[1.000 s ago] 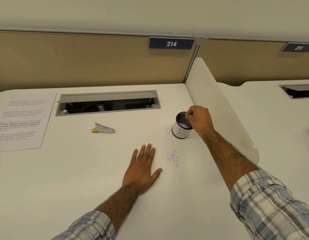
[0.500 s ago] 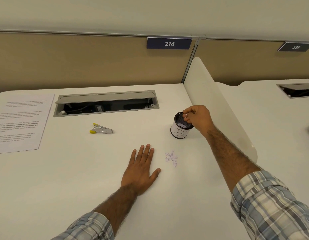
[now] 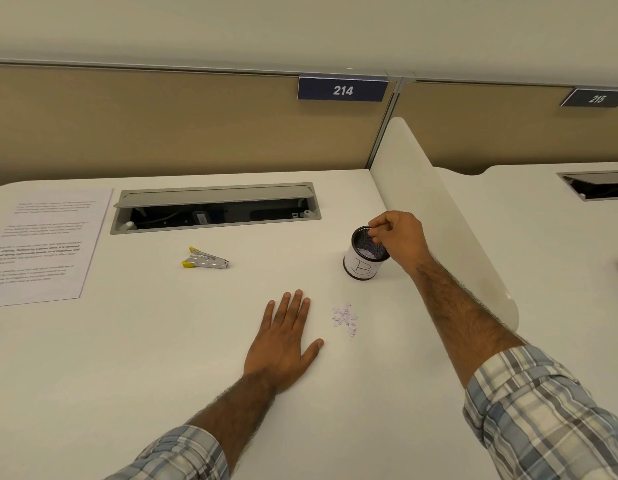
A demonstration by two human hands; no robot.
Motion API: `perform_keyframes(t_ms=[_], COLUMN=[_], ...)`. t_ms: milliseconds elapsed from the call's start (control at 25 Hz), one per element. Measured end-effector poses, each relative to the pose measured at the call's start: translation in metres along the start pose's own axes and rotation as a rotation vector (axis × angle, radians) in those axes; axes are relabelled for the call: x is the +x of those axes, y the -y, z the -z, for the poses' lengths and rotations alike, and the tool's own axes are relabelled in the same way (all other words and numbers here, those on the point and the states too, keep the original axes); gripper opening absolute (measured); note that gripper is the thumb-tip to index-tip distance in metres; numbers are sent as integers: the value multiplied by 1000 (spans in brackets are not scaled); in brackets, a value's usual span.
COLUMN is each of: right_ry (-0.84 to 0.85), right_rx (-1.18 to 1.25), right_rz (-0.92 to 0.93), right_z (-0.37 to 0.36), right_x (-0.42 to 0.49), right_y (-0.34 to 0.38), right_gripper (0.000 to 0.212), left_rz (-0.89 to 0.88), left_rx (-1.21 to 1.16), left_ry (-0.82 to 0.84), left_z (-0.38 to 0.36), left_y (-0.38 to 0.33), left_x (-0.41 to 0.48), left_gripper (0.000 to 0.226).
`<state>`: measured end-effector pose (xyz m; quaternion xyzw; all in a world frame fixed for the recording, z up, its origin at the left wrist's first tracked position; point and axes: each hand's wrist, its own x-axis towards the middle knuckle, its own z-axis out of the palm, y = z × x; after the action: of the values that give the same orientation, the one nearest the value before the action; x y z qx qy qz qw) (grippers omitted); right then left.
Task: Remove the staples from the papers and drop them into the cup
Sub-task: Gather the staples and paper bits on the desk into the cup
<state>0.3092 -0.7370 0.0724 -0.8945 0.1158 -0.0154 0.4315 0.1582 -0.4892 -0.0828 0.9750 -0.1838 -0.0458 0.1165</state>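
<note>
Our right hand (image 3: 399,237) hangs over the cup (image 3: 364,268), fingers (image 3: 380,224) pinched narrow; whether they hold a staple, we cannot tell. Our left hand (image 3: 283,344) lies flat on the worktop (image 3: 127,358), fingers straight, with the staples (image 3: 345,318) at its 3 o'clock.

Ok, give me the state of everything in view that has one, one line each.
Cup, upright, open-topped, partly filled.
Right hand, fingertips pinched over the cup's mouth; any staple too small to see.
Left hand, flat on the desk, fingers straight.
Staple remover, lying on the desk, untouched.
Staple pile, loose on the desk.
Papers, lying flat.
Cable hatch, lid raised.
</note>
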Motion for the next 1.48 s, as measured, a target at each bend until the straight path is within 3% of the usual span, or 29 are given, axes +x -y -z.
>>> perform_keyframes(t_ms=[160,360,600,680,800,920,1240,1480], right_ry=[-7,-20,-268,-192,11,55,130,100], right_rx=[-31,-153,-68,-249,-681,-831,-842,-804], right_rz=[18,97,334,243,33,1,49,190], right_z=[1,-1,-30,-54,-82,-94,-112,-96], right_x=[0,-5,-99,-153,-217,-229,-178,-158], right_y=[1,3,-17,-58,-114,-128,-106,-102], right_gripper=[35,14,17,29,71,84,83,68], left_rz=[1,0,-4,-3,1,-2,4,1], left_rx=[-3,3,10,10,19,27,47,24], left_ry=[1,3,5,9,9,18,38,13], left_z=[1,1,0,-1,-1,0,1,0], left_y=[0,0,1,1,0,0,-1,-1], left_x=[0,0,2,2,1,1,2,2], left_gripper=[81,81,82,82,82,82,83,82])
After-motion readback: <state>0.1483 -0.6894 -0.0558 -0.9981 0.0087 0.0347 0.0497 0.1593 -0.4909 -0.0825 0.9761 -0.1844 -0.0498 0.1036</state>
